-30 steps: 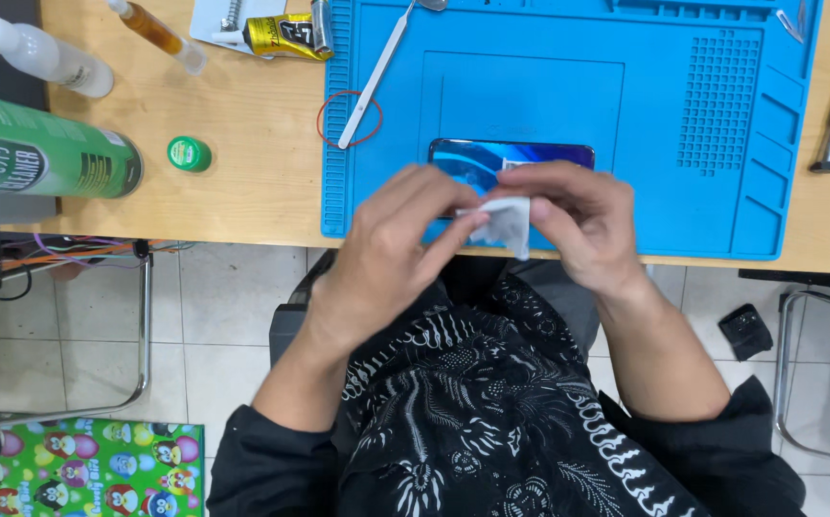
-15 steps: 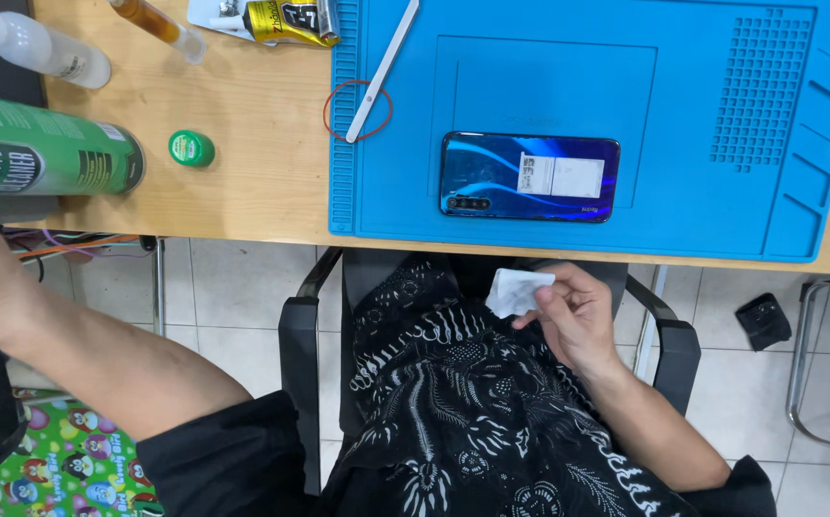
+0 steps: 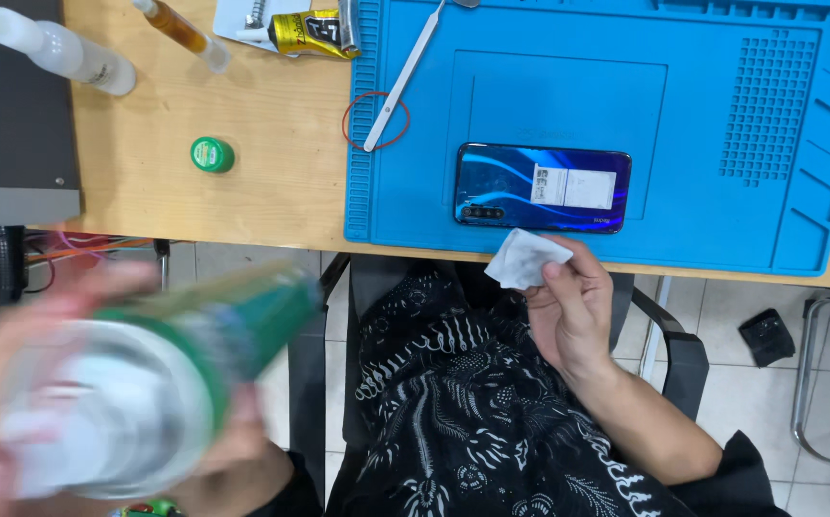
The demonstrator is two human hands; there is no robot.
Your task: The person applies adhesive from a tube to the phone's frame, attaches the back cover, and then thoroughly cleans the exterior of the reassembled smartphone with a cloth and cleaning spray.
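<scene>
A: What is the right hand (image 3: 568,316) doing?

B: Its grip is pinching a white cloth (image 3: 525,258), thumb and fingers closed on it, just below the bench (image 3: 271,182) edge and over the lap.

A: And the left hand (image 3: 12,383)?

B: It is wrapping around a green can (image 3: 166,383), held close to the camera. Everything there is blurring, so I am seeing fingers clasped about the can's body but no fine detail.

A: What is lying nearest the cloth?

B: A blue phone (image 3: 541,188), lying back up on the blue mat (image 3: 779,115), just above the right hand and not touching the cloth.

A: Anything else on the mat?

B: A white pry tool (image 3: 403,77) is lying slanted across the mat's left edge, passing over a red rubber band (image 3: 376,122).

A: And on the bare wood?

B: A small green cap (image 3: 212,154) is sitting left of the mat. Farther up, a yellow glue tube (image 3: 305,32), an amber syringe (image 3: 180,31) and a white squeeze bottle (image 3: 56,48) are lying near the far edge.
</scene>
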